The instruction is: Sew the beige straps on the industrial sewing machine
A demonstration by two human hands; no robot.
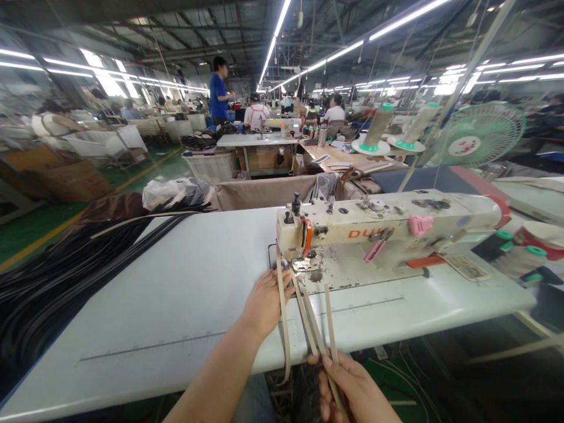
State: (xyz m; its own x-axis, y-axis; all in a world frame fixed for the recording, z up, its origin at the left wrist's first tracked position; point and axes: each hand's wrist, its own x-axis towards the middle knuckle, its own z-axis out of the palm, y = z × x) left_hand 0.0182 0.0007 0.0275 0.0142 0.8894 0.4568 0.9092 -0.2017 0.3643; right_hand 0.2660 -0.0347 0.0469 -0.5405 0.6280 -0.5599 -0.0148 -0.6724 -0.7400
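My left hand (264, 299) rests on the white sewing table beside the needle plate (305, 266), its fingers closed on a narrow beige strap close to the presser foot. One length of beige strap (284, 329) runs down over that hand and loops below the table edge. At the front edge, my right hand (348, 382) pinches several beige strap lengths (312, 320) between thumb and fingers; one free end stands up to the right. The industrial sewing machine (388, 229) stands just beyond both hands.
A heap of long black strips (57, 282) covers the table's left end. Thread cones (376, 129) and a green fan (480, 135) stand at the back right. A fabric-lined bin (255, 192) lies behind the table. Other people sit or stand further off, one in a blue shirt (217, 97).
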